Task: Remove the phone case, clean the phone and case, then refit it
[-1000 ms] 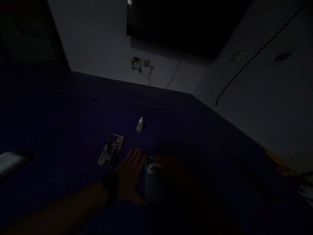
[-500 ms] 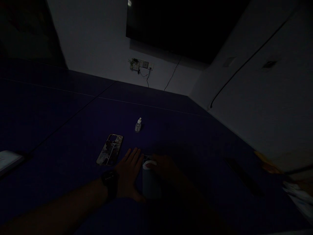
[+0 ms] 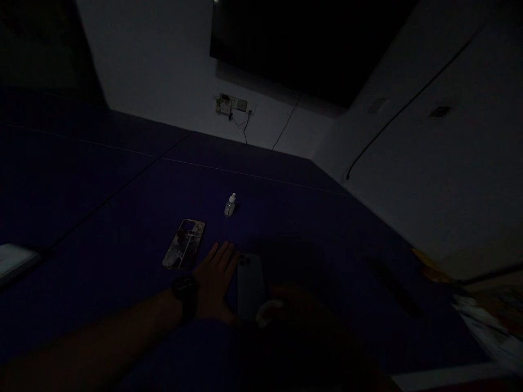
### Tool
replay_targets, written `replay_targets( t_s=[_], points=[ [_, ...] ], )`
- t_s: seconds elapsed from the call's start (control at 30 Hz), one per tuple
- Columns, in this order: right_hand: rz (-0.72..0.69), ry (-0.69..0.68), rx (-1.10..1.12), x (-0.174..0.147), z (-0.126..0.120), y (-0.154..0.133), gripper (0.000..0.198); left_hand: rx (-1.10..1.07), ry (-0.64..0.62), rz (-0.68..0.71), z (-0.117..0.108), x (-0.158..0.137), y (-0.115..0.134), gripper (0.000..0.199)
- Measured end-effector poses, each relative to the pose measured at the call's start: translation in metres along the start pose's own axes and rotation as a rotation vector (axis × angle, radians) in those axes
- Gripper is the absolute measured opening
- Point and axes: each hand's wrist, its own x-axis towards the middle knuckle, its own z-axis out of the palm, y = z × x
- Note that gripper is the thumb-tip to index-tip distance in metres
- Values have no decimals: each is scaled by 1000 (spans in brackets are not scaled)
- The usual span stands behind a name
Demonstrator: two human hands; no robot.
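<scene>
A phone lies face down on the dark blue surface, its camera lenses at the far left corner. My left hand rests flat with fingers stretched along the phone's left side, the thumb by its lower edge; a dark watch is on the wrist. In my right hand, fingers closed, is a white pad against the phone's lower right part. Shadow hides much of that hand. To the left lies a patterned phone case with a camera cutout. Farther off stands a small dropper bottle with a white cap.
The room is very dim. A white box-like thing sits at the left edge. A long dark flat object lies on the right, with crumpled white material beyond it. Wall sockets with cables are below a large black screen.
My right hand has drawn the white pad from the phone's camera end down toward its near end, uncovering the lenses. My left hand stays beside the phone. The view has shifted slightly.
</scene>
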Motion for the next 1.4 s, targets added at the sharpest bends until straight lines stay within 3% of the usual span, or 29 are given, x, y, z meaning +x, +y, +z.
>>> replay_targets(
  t_s=[0.13,0.3,0.5,0.67,0.77,0.93,1.1,1.3,1.4],
  points=[
    [15,91,-28,15,18,0,25,1,-19,8,-2,0,1,128],
    [53,188,-73,23,15,1,27,6,-13,14,-4,0,0,129],
    [27,25,-109,8,15,3,26,3,-1,6,-2,0,1,128],
    [59,145,-114,19,8,0,24,0,-2,11,1,2,-2,130],
    [114,111,-140,15,1,5,23,3,-7,18,1,1,-3,131],
    [-32,17,-16,5,1,5,20,-1,-8,23,1,0,-3,130],
    [38,137,-12,30,-3,-1,18,-4,-3,16,-1,0,-2,130],
    [120,261,-292,73,-19,8,25,7,-3,14,-1,-1,-1,129],
    [125,291,-317,83,-21,9,27,4,5,19,-1,-1,-2,128]
  ],
)
